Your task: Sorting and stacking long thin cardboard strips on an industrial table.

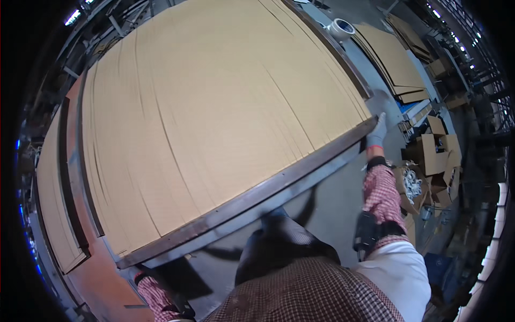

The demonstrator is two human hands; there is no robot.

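A wide stack of flat brown cardboard sheets [214, 107] lies on a table with a dark metal rail [252, 196] along its near edge. My right hand [378, 130], in a grey glove with a red cuff, grips the right end of that rail at the table's corner. My left hand is mostly hidden under the rail's left corner. Only its red cuff [141, 277] and checked sleeve [156, 299] show, so its grip cannot be made out.
A second cardboard stack [53, 198] lies at the left. Flat sheets [397, 59] and a white tape roll [340, 27] lie at the back right. Open cartons [429, 155] with small parts stand on the floor to my right.
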